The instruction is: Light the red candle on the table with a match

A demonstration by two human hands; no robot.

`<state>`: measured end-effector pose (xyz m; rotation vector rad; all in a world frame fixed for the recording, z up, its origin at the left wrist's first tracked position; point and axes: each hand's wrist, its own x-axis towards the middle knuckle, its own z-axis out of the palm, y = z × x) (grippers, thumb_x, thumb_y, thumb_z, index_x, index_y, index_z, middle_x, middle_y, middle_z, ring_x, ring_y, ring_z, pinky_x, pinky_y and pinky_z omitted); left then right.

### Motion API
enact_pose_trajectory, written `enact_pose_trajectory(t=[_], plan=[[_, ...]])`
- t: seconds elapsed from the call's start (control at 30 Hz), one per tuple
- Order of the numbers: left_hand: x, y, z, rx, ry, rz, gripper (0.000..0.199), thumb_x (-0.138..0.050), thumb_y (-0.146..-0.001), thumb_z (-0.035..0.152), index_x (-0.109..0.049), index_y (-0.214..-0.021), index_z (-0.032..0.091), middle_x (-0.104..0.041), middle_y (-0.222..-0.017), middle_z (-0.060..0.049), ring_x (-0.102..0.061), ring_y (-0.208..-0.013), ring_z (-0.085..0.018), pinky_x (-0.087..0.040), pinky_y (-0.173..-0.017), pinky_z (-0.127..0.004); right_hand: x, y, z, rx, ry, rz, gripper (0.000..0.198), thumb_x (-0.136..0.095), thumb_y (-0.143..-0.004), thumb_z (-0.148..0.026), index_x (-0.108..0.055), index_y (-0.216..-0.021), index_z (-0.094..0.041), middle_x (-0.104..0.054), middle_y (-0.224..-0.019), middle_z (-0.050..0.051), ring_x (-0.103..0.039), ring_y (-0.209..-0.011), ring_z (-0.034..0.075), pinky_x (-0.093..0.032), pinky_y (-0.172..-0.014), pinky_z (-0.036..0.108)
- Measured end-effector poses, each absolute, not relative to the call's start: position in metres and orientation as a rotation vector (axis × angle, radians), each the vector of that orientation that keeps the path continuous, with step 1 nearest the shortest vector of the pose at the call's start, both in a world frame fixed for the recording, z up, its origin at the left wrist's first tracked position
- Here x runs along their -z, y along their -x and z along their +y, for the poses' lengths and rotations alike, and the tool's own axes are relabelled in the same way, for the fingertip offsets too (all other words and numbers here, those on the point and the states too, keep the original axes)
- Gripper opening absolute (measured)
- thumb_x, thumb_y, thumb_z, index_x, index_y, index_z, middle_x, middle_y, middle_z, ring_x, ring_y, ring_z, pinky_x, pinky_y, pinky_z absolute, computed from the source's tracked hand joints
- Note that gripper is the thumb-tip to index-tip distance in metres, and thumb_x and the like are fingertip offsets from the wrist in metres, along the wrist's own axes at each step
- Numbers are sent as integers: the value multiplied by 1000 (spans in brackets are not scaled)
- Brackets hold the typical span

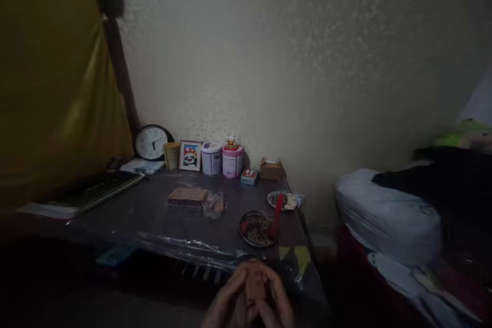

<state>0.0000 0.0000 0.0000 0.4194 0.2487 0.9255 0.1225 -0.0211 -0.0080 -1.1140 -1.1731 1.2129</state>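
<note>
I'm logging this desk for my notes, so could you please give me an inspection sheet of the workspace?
Surface: dark table under clear plastic sheet.
Job's things: small brown object held between both hands.
Clutter: clock, panda picture, white tub, pink tub, bowl with red spoon, laptop.
Grippers: left hand and right hand, fingers closed on it.
Cables: nothing seen.
Surroundings: textured wall, yellow cloth, bedding.
</note>
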Motion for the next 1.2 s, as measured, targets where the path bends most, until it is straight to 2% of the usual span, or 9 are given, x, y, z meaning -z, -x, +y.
enact_pose_trajectory(t=[0.13,0.43,0.63,0.67,0.77,0.87,1.1,1.2], plan=[[-4,-3,2,-934,-397,225,23,-54,-84,29,-63,-103,21,-69,-96,-9,-62,-97,-23,-44,-80,-31,16,-125,-14,-1142,999,-1201,54,-60,-75,-55,-54,-119,-25,-57,-128,6,-51,-120,24,-43,-96,27],[10,-9,6,-961,-409,276,23,-50,-88,28,-61,-108,22,-72,-90,-6,-65,-90,-19,-44,-81,-30,31,-123,-13,-1080,1084,-1146,49,-58,-78,-47,-50,-123,-27,-55,-131,6,-47,-124,24,-43,-96,32],[13,-3,6,-974,-448,286,32,-54,-86,30,-56,-117,21,-70,-96,-8,-63,-90,-17,-45,-77,-27,7,-141,-9,-1304,910,-1274,60,-70,-70,-40,-48,-125,-27,-50,-136,7,-43,-127,24,-36,-104,37],[13,-2,6,-984,-459,299,32,-53,-86,30,-56,-117,21,-69,-96,-8,-63,-88,-16,-45,-75,-25,1,-146,-8,-1338,895,-1289,57,-68,-71,-41,-50,-124,-27,-51,-134,7,-45,-125,24,-37,-103,37],[15,-1,6,-968,-494,355,27,-50,-88,31,-58,-112,20,-69,-90,-5,-62,-78,-12,-44,-67,-22,-10,-158,-6,-1285,1015,-1307,38,-63,-76,-43,-61,-108,-23,-64,-114,8,-56,-111,23,-42,-95,34],[17,-3,5,-932,-525,367,25,-48,-89,31,-60,-106,17,-68,-82,-5,-62,-74,-12,-44,-65,-23,-9,-162,-2,-1163,1161,-1264,29,-62,-76,-45,-66,-90,-20,-68,-91,5,-61,-92,22,-45,-82,30],[18,-8,1,-868,-566,349,28,-46,-89,30,-59,-105,13,-69,-80,-8,-62,-67,-12,-43,-57,-22,3,-160,2,-1157,1211,-1231,28,-64,-72,-46,-64,-73,-19,-58,-60,-2,-55,-61,14,-42,-59,24],[19,-8,2,-841,-544,355,27,-46,-89,32,-59,-104,14,-69,-76,-7,-62,-62,-12,-43,-55,-21,1,-160,1,-1204,1210,-1205,27,-65,-71,-45,-62,-71,-18,-55,-56,-3,-52,-54,12,-40,-54,23]])
